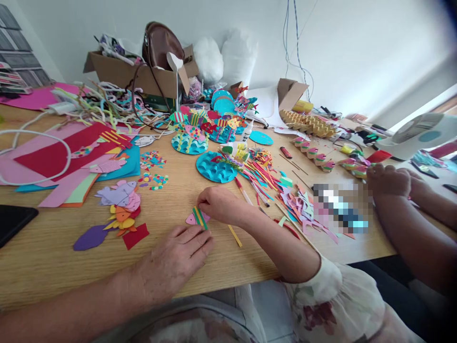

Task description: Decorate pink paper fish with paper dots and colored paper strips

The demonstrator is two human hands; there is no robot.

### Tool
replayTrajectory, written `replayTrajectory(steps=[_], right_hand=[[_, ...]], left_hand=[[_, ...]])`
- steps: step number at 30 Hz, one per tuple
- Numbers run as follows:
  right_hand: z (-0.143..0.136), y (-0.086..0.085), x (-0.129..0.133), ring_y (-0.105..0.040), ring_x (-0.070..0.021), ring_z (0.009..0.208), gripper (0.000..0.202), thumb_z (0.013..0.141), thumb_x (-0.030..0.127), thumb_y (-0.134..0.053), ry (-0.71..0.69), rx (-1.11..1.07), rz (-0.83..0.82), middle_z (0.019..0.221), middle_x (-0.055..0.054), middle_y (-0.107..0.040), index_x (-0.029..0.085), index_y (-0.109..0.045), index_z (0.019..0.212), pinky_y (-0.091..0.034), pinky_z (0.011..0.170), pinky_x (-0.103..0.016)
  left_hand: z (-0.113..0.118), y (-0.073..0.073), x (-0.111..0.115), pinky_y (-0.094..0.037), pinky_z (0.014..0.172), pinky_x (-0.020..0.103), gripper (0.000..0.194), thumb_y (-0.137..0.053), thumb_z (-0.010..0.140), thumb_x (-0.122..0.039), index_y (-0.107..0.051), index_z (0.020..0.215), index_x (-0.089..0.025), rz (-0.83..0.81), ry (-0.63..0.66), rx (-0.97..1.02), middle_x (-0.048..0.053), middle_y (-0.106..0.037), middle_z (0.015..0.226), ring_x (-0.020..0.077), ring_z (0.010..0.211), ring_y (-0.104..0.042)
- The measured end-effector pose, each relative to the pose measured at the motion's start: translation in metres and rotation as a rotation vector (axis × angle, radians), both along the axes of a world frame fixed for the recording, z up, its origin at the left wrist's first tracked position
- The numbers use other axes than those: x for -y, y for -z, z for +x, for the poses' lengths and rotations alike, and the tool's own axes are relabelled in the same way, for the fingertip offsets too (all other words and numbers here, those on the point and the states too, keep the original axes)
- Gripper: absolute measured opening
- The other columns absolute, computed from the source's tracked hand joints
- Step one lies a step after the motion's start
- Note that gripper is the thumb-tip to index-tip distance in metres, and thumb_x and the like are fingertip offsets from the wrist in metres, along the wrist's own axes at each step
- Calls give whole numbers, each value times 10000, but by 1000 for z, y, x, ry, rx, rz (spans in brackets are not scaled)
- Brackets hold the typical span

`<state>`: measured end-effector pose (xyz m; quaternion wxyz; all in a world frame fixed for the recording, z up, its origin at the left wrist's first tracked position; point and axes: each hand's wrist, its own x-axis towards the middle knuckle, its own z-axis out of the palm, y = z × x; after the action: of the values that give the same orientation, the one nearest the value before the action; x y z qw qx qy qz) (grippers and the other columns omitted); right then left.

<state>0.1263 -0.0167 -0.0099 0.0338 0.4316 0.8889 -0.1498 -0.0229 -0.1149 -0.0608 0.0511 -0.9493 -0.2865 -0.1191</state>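
A small pink paper fish (192,219) with green and yellow stripes (200,217) lies on the table between my hands. My left hand (185,247) rests palm down just below it, with its fingertips pressed on the fish's lower edge; the thumb is hidden. From the right, my right hand (219,205) pinches the fish near its upper edge and tail, partly covering it. Beside my right wrist lies a loose yellow paper strip (234,236). Left of my hands are a pile of coloured paper fish (121,197) and a red paper piece (136,236).
Blue wavy discs (214,167), a glue bottle (247,130), a brush (244,191), paper strips (262,177) and scraps (303,207) lie ahead and right. A red-handled tool (291,228) lies behind my right forearm. Another person's hands (389,181) are at far right; a black phone-like object (16,223) at left.
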Motion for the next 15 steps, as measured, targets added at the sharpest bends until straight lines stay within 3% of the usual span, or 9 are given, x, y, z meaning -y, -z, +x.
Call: replayTrajectory(steps=[4, 7, 11, 15], right_hand=[[6, -3, 2, -542, -114, 617, 220, 743, 146, -463, 88, -164, 3, 722, -46, -662, 146, -679, 781, -317, 519, -211], [17, -5, 12, -499, -79, 517, 208, 757, 144, -454, 187, -375, -221, 633, -10, -610, 131, -656, 805, -327, 482, -190], [30, 1, 27, -390, -49, 378, 189, 784, 189, -435, 300, -542, -636, 506, 45, -495, 122, -612, 793, -297, 391, -177], [30, 11, 35, -361, -43, 356, 160, 772, 187, -436, 333, -582, -691, 467, 61, -469, 133, -585, 752, -273, 364, -171]], left_hand=[[-1, -14, 8, -373, 900, 366, 372, -364, 858, -143, -441, 1222, -139, -54, 79, 13, 71, -540, 1212, 229, 1125, -441], [-10, -24, 6, -367, 925, 351, 394, -327, 844, -109, -449, 1217, -144, -71, 87, 69, 63, -550, 1202, 213, 1133, -438], [-26, -30, -19, -385, 931, 359, 432, -269, 821, -41, -479, 1185, -140, -54, -29, 131, 77, -554, 1192, 202, 1125, -456], [-31, -30, -50, -424, 908, 320, 411, -273, 804, -39, -535, 1104, -142, -160, -111, 129, 67, -616, 1069, 175, 1051, -513]])
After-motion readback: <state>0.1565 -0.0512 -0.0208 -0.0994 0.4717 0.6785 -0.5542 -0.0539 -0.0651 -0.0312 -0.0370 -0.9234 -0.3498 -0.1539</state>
